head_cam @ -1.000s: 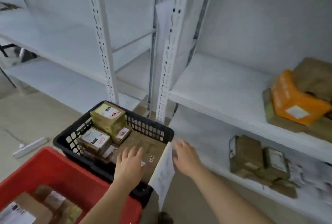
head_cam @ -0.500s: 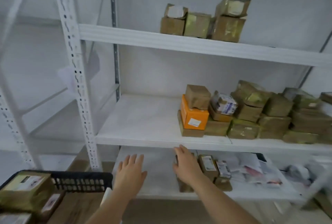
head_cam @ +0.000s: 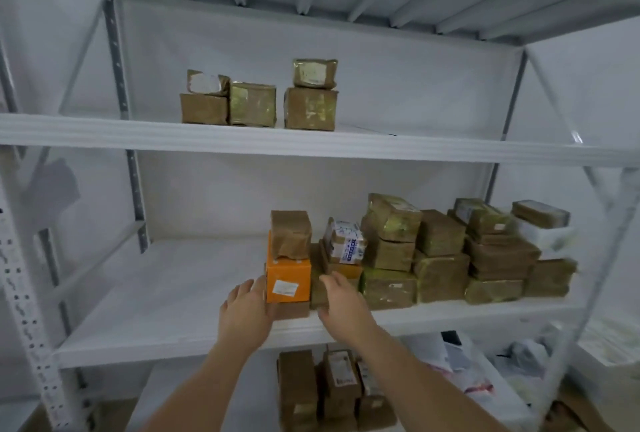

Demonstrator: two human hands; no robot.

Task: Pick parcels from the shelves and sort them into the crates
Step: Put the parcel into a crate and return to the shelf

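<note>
White shelf (head_cam: 166, 296): orange parcel (head_cam: 288, 281) between left hand (head_cam: 246, 314) (touching) and right hand (head_cam: 341, 303).

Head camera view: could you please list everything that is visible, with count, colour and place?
White metal shelving unit: one, white, fills view.
Brown taped cardboard parcels, top shelf: five, brown, centre.
Brown taped cardboard parcels, middle shelf: many, brown, right half.
Orange cardboard box: one, orange, middle shelf, under a brown parcel.
White printed packet: one, white-blue, middle shelf.
Brown parcels, bottom shelf: several, brown.
Left hand: open, beside orange box.
Right hand: open, at the parcels.
</note>
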